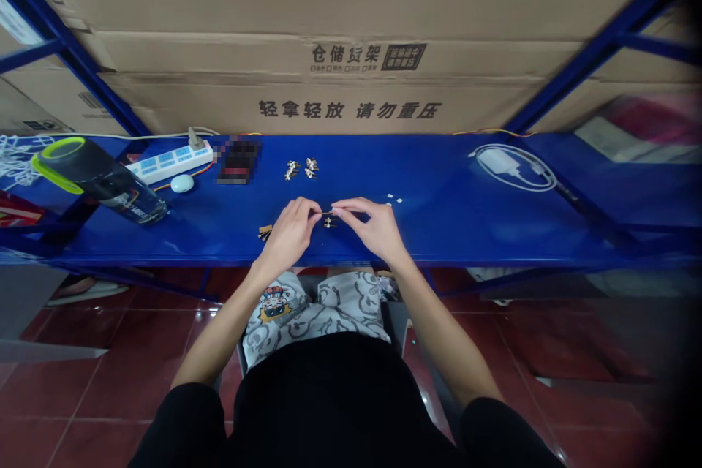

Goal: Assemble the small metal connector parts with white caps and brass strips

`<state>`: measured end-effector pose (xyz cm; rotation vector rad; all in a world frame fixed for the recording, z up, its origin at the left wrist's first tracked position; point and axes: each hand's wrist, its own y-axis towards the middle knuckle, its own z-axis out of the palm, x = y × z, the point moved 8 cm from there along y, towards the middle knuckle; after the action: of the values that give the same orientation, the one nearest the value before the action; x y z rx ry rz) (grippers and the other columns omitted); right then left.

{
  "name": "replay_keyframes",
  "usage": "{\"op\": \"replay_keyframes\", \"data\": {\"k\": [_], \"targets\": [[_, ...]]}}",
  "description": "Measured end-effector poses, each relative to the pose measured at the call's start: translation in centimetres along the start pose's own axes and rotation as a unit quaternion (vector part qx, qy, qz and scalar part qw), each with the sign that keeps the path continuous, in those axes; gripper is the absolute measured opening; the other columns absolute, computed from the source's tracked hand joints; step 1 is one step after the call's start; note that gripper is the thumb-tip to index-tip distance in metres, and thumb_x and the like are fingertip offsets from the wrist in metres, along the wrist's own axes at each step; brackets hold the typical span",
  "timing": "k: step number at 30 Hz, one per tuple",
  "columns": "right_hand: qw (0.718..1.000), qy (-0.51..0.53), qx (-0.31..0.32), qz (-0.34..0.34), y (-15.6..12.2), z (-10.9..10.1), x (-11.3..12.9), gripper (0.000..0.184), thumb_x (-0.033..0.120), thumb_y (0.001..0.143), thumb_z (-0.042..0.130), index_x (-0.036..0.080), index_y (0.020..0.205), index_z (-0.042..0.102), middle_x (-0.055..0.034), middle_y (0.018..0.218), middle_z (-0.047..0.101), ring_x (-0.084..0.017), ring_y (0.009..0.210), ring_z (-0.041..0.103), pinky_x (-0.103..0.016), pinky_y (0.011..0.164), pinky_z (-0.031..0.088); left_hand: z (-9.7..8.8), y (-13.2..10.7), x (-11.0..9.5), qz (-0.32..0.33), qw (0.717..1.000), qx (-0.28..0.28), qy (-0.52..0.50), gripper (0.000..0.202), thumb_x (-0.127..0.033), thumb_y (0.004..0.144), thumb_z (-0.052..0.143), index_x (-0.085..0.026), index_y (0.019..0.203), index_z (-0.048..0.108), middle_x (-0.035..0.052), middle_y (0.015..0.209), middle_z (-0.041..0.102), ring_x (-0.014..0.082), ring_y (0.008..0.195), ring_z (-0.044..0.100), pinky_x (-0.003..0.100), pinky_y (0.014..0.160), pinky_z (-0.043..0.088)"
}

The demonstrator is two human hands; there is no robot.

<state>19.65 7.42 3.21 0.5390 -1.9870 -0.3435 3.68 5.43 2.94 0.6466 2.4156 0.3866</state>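
Note:
My left hand (293, 225) pinches one end of a thin brown stick-like piece (327, 213) just above the blue shelf top. At its other end, the fingertips of my right hand (377, 228) are closed in a pinch; a tiny pale part may sit there, too small to make out. Below the fingers lies a small dark-and-white piece (329, 223). Beside my left wrist are several thin brown-and-black pieces (265, 232), partly hidden by the hand. Small white bits (399, 200) lie beyond my right hand. Farther back rest two little clusters of white-and-dark pieces (291, 170).
At the left are a dark water bottle (123, 186) with a lime-green loop, a white power strip (170, 162) and a pale rounded object (182, 183). A pixelated dark item (240, 162) lies nearby. A white charger with cable (496, 159) is at right. Cardboard (351, 7) stands behind.

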Motion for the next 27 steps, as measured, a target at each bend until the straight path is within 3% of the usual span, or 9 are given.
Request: {"op": "replay_keyframes", "data": {"k": [11, 22, 27], "targets": [[0.998, 0.048, 0.030, 0.001, 0.0, 0.8, 0.1, 0.013, 0.037, 0.094, 0.070, 0.026, 0.100, 0.073, -0.0007, 0.100, 0.079, -0.022, 0.098, 0.076, -0.037, 0.091, 0.060, 0.0, 0.1, 0.6, -0.017, 0.996, 0.002, -0.083, 0.010, -0.026, 0.108, 0.046, -0.021, 0.106, 0.054, 0.0050, 0.103, 0.061, 0.0221, 0.099, 0.056, 0.036, 0.091, 0.045], [0.999, 0.029, 0.036, -0.025, -0.1, 0.8, 0.7, 0.018, 0.033, 0.096, 0.067, 0.029, 0.111, 0.075, -0.0001, 0.110, 0.079, -0.022, 0.103, 0.075, -0.038, 0.095, 0.059, -0.2, 0.1, 1.0, -0.029, 0.990, 0.006, -0.135, 0.012, -0.028, 0.107, 0.046, -0.021, 0.105, 0.055, 0.0047, 0.104, 0.062, 0.0209, 0.099, 0.059, 0.035, 0.093, 0.047], [0.998, -0.012, 0.034, -0.046, -0.1, 0.6, 1.2, 0.017, 0.032, 0.096, 0.065, 0.031, 0.107, 0.078, 0.0003, 0.108, 0.079, -0.022, 0.099, 0.074, -0.039, 0.092, 0.059, -0.1, 0.1, 1.2, -0.030, 0.988, 0.012, -0.149, 0.014, -0.032, 0.107, 0.046, -0.021, 0.106, 0.056, 0.0053, 0.104, 0.063, 0.0210, 0.099, 0.061, 0.036, 0.093, 0.048]]}}
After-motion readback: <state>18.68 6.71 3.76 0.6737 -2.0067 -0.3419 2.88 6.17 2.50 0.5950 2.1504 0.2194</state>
